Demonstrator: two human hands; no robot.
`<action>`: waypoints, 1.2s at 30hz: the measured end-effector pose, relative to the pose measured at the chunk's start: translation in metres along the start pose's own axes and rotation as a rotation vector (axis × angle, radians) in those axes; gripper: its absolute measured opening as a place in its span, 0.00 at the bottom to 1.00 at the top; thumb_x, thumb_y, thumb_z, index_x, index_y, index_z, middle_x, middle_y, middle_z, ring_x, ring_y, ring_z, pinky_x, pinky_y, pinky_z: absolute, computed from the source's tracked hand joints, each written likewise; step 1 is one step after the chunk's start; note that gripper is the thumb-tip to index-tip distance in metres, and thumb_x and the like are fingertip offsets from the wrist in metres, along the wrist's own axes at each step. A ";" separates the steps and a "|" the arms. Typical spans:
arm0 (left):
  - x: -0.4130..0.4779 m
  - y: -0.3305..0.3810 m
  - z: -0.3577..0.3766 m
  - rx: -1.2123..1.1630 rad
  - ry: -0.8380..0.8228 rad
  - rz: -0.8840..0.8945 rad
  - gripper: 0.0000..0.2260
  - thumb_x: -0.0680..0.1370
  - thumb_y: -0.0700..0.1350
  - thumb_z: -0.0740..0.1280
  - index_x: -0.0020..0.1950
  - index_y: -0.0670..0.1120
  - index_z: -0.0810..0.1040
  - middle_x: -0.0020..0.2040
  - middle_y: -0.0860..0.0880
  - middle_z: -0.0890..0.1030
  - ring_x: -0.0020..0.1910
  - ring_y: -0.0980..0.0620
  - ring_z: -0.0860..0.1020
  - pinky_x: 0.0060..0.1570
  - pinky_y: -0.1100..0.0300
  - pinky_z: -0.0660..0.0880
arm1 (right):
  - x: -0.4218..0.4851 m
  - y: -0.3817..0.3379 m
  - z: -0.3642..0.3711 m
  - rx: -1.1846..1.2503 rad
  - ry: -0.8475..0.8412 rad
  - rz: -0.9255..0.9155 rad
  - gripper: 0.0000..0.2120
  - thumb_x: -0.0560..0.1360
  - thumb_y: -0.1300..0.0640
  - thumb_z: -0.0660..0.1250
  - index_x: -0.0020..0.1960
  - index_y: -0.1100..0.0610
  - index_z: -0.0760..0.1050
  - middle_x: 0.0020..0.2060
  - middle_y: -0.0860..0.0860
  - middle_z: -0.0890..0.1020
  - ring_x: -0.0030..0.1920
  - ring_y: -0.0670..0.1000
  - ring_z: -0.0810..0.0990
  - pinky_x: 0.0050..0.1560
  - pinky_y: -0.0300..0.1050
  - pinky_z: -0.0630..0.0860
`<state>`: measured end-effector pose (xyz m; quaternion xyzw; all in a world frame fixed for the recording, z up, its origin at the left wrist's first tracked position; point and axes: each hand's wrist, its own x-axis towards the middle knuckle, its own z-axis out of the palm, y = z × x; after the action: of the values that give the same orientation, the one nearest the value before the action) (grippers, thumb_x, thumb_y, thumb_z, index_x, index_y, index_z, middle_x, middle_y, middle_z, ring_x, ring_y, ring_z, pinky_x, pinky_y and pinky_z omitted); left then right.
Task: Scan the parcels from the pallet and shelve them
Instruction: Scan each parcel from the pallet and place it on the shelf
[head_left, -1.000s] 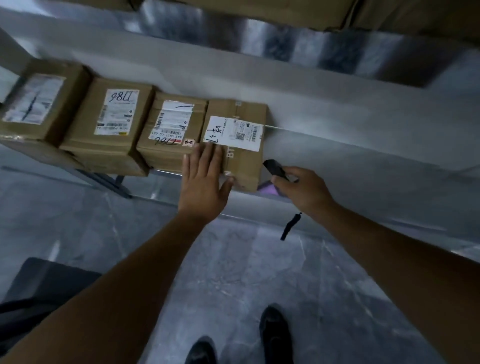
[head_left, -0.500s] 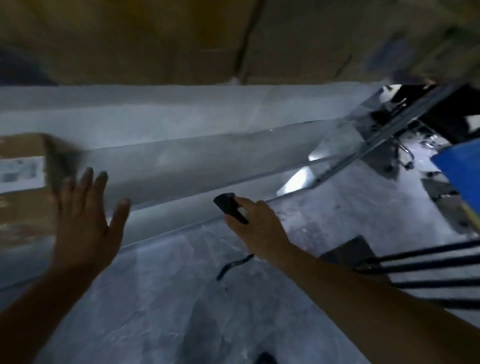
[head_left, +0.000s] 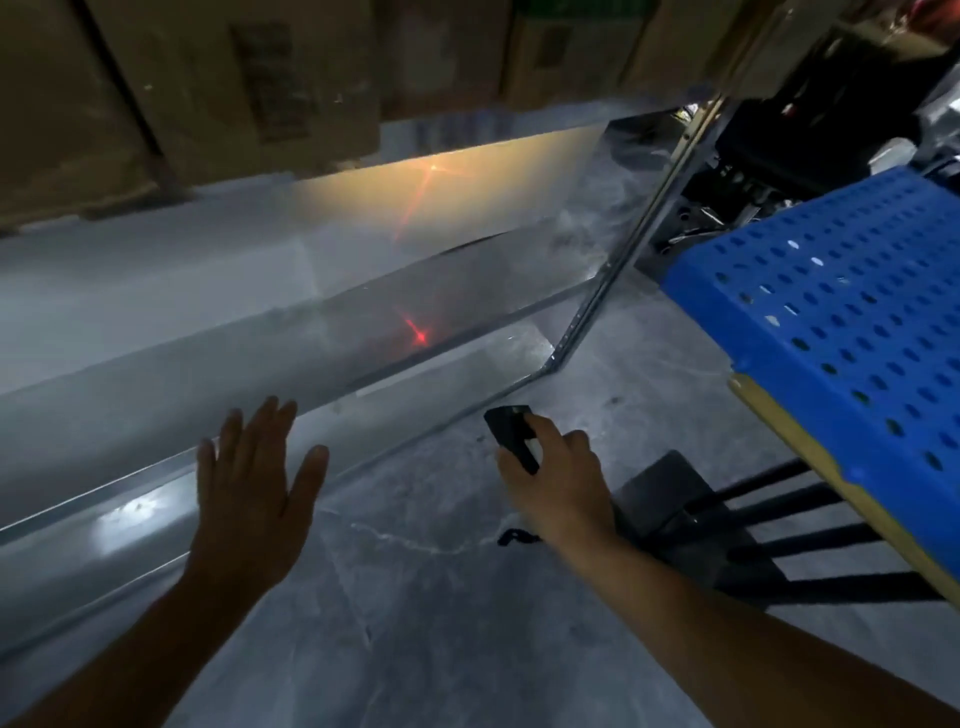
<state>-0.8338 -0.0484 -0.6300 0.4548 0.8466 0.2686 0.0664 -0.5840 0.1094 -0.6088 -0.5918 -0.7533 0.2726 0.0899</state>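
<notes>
My left hand (head_left: 249, 493) is flat and open with fingers spread, hovering in front of the low grey metal shelf (head_left: 171, 364). My right hand (head_left: 558, 483) grips a small black handheld scanner (head_left: 511, 436), its wrist strap dangling below. The scanner throws a red dot (head_left: 418, 338) and an orange glow onto the shelf. Large brown cardboard boxes (head_left: 208, 83) stand on the shelf level above. No small parcel is in view.
A blue perforated plastic pallet (head_left: 852, 332) rises at the right, with black bars (head_left: 789, 525) under it. A slotted metal shelf upright (head_left: 613, 260) runs diagonally between shelf and pallet. Grey tiled floor (head_left: 441, 597) lies below my arms.
My view has swung right, away from the row of labelled parcels. My left hand came off the parcel and hangs open. The blue pallet has come into view; the scanner light now hits the shelf.
</notes>
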 end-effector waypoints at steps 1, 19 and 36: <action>0.006 0.015 0.003 -0.020 -0.001 -0.031 0.35 0.80 0.66 0.47 0.80 0.45 0.65 0.80 0.42 0.64 0.81 0.39 0.55 0.78 0.38 0.49 | 0.009 0.006 -0.007 -0.024 -0.013 -0.007 0.25 0.77 0.34 0.61 0.72 0.38 0.63 0.55 0.51 0.69 0.56 0.56 0.73 0.52 0.57 0.79; 0.140 0.027 0.090 -0.015 -0.034 -0.087 0.36 0.80 0.67 0.44 0.80 0.47 0.64 0.81 0.45 0.62 0.83 0.43 0.50 0.79 0.43 0.42 | 0.198 0.009 0.015 -0.078 0.011 -0.060 0.25 0.76 0.38 0.64 0.72 0.42 0.67 0.55 0.57 0.72 0.55 0.61 0.76 0.53 0.59 0.80; 0.217 0.037 0.150 -0.070 -0.005 -0.151 0.35 0.81 0.67 0.43 0.81 0.50 0.64 0.82 0.49 0.61 0.83 0.50 0.47 0.80 0.47 0.38 | 0.370 -0.055 0.123 -0.257 0.011 -0.112 0.29 0.78 0.38 0.63 0.75 0.47 0.64 0.63 0.60 0.70 0.60 0.62 0.72 0.57 0.58 0.73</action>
<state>-0.8785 0.2017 -0.7100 0.3878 0.8683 0.2912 0.1045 -0.7914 0.4116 -0.7522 -0.5568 -0.8134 0.1652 0.0327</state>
